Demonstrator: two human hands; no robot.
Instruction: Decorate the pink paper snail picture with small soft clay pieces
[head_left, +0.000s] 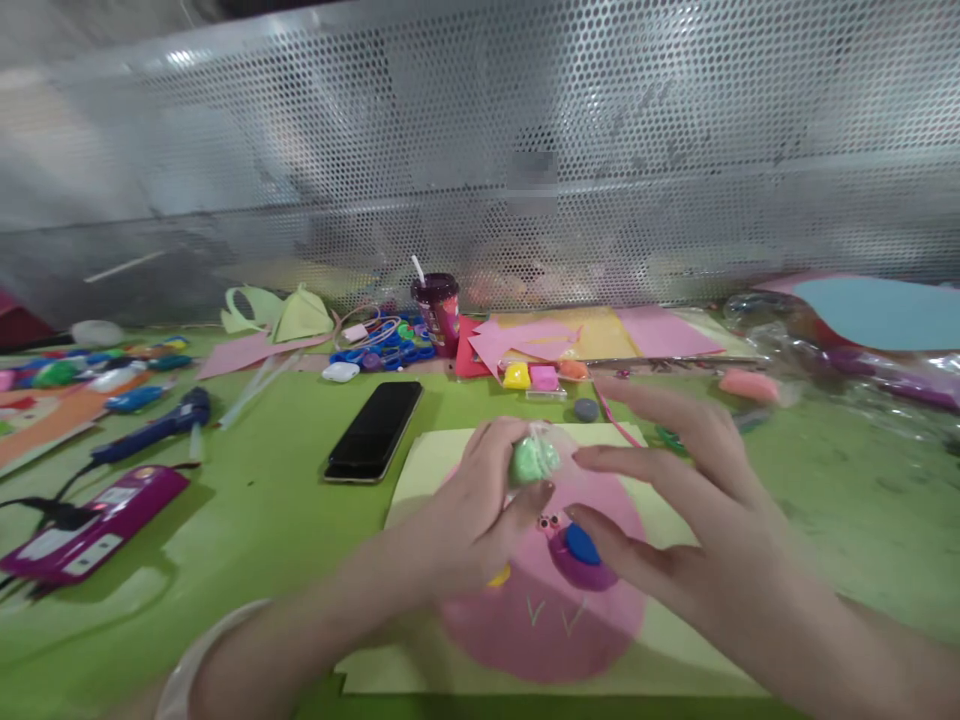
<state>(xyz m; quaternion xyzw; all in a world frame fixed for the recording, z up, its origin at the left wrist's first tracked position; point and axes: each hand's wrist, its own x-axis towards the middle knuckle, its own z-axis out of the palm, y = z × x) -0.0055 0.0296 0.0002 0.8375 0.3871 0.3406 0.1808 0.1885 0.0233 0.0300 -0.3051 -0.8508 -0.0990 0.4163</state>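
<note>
My left hand (487, 500) is closed around a small clear packet of green modelling clay (534, 458). My right hand (675, 500) hovers just to the right of it, fingers spread and thumb apart, holding nothing. Below the hands a pink paper circle (540, 645) lies on a pale yellow sheet (405, 660). A purple clay shape with a blue piece (581, 545) on it rests on the circle, partly behind my right thumb. Two googly eyes (549, 522) are beside it. Green V marks (555, 612) show lower down, and a yellow bit (499, 576) peeks out under my left hand.
A black phone (375, 430) lies left of the sheet. Farther left are a glue gun (154, 425) and a purple power strip (97, 525). A lidded cup with a straw (437, 312), scissors (382, 345) and coloured paper line the back, before a perforated metal panel (480, 150).
</note>
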